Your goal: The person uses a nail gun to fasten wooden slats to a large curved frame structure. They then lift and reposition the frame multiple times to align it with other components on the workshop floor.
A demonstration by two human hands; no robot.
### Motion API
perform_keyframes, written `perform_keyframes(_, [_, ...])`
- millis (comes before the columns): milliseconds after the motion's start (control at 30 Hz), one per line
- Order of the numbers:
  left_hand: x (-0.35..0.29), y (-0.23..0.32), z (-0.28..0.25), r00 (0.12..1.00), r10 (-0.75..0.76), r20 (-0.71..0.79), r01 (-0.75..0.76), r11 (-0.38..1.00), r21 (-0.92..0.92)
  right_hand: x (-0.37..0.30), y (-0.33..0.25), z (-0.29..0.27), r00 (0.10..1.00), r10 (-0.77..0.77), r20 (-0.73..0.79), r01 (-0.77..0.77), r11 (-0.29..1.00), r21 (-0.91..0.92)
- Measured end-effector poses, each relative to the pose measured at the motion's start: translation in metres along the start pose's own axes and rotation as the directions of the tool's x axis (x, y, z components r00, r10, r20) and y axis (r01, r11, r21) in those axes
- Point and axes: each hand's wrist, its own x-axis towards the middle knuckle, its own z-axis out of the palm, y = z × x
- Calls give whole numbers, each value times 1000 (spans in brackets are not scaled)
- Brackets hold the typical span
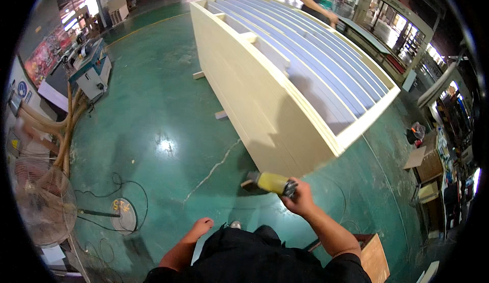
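Note:
My right hand point(298, 199) is closed round a yellow handheld power tool point(273, 182) with dark ends; its exact kind is not clear. The tool hangs near the lower front corner of a long cream-coloured panel structure point(265, 110), and I cannot tell whether they touch. Pale strips run lengthwise over the blue-lilac inside point(331, 66) of the structure, within a raised rim. My left hand point(202, 226) is low beside my body, its fingers curled in with nothing visible in them.
A fan point(46, 206) with a round base point(124, 216) stands at left, its cable looping over the green floor. Wooden blocks point(220, 115) show under the structure. A co-worker point(321, 0) stands at its far right side. A wooden box point(376, 257) is near my right elbow.

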Motion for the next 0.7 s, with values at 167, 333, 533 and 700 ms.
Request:
perform_keyframes(167, [90, 92, -77, 995, 78, -57, -80, 996, -32, 109, -8, 55, 845, 524, -105, -419, 772, 478])
perform_keyframes(333, [205, 178, -164, 972, 233, 14, -233, 972, 16, 219, 60, 91, 712, 638, 294, -679, 520, 518])
perform_keyframes(533, [328, 322, -292, 943, 329, 41, -331, 932, 148, 374, 123, 181, 800, 520, 300, -591, 768, 247])
perform_keyframes(700, [432, 589, -419, 919, 386, 84, -378, 798, 470, 485, 109, 184, 612, 663, 432, -791, 503, 348])
